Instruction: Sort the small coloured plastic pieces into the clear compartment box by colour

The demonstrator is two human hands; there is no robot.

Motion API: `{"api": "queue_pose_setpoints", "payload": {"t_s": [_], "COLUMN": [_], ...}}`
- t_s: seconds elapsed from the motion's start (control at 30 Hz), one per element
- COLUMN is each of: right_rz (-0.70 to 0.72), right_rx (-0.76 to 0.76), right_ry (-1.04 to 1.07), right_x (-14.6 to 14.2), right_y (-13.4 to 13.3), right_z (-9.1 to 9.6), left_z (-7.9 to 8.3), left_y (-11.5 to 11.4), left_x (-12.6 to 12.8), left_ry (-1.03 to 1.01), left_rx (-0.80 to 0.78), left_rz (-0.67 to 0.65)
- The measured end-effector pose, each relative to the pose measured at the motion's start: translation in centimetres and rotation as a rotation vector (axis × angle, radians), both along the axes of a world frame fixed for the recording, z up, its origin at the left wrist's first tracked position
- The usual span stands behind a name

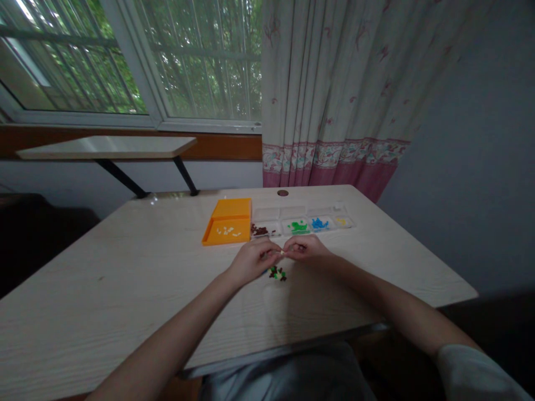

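Observation:
My left hand [254,259] and my right hand [308,247] meet above the table with their fingertips pinched together. Between them is a tiny pale piece [282,252], too small to name more exactly. Just below the hands lies a little cluster of green, brown and yellowish pieces [278,273], partly hidden by my left hand. Beyond the fingers, a clear compartment box [281,214] holds brown pieces [261,230], green pieces [298,226], blue pieces [320,223] and a few yellow pieces [341,221].
An orange open case [231,208] with several white pieces [228,230] stands left of the clear box. The pale wooden table [137,289] has a round brown cable cover [283,193] at its back edge. A raised shelf [108,146] is at the back left, a curtain [330,100] behind.

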State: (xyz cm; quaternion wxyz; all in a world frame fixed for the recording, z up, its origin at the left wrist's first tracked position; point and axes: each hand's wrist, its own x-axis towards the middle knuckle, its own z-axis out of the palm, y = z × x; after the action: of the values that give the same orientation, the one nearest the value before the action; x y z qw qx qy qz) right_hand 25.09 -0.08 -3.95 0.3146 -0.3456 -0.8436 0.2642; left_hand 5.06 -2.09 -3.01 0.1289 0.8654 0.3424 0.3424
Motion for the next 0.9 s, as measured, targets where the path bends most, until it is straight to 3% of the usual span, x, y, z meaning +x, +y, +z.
{"api": "queue_pose_setpoints", "payload": {"t_s": [0.33, 0.6, 0.9], "right_rz": [-0.003, 0.029, 0.024], "right_rx": [-0.022, -0.135, -0.073], "right_ry": [0.012, -0.306, -0.428], "right_x": [0.0, 0.0, -0.4], "right_y": [0.0, -0.4, -0.9], "right_z": [-0.1, 0.3, 0.4], "left_z": [0.1, 1.0, 1.5], "left_y": [-0.1, 0.3, -0.2], "left_x": [0.0, -1.2, -1.3], "left_ry": [0.001, -0.126, -0.169], "left_rx": [0.017, 0.174, 0.345], "left_rz": [-0.007, 0.134, 0.191]}}
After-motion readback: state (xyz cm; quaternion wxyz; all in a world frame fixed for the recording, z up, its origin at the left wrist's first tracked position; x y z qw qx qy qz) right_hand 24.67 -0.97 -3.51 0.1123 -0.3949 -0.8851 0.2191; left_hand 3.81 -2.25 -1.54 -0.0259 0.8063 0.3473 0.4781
